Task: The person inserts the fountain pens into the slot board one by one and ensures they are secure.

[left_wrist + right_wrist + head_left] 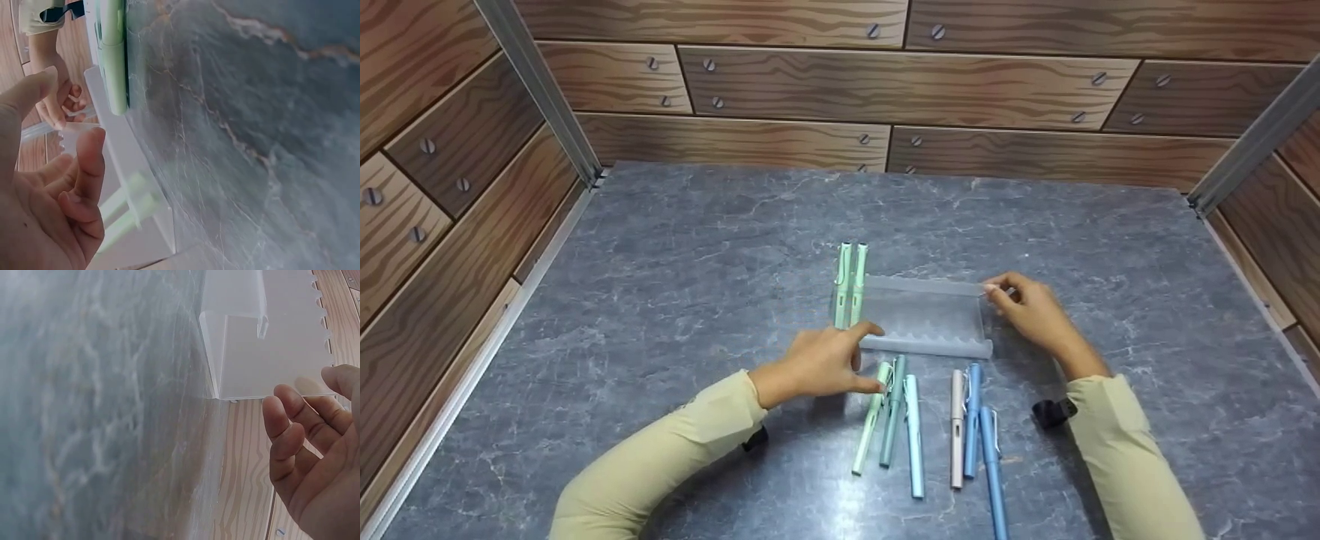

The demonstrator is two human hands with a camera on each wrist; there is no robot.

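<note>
A clear plastic pen rack with a notched front edge lies on the table. Two light green pens stand side by side at its left end. My right hand pinches the rack's far right corner between thumb and fingers; the right wrist view shows the translucent sheet at the fingertips. Near the front left of the rack is my left hand, thumb and forefinger spread apart, nothing between them. Its thumb tip is close to a loose light green pen; whether they touch, I cannot tell.
Next to that loose pen lie a teal pen and a pale blue pen. Farther right are a grey pen and two blue pens. Wood-patterned walls enclose the marbled table.
</note>
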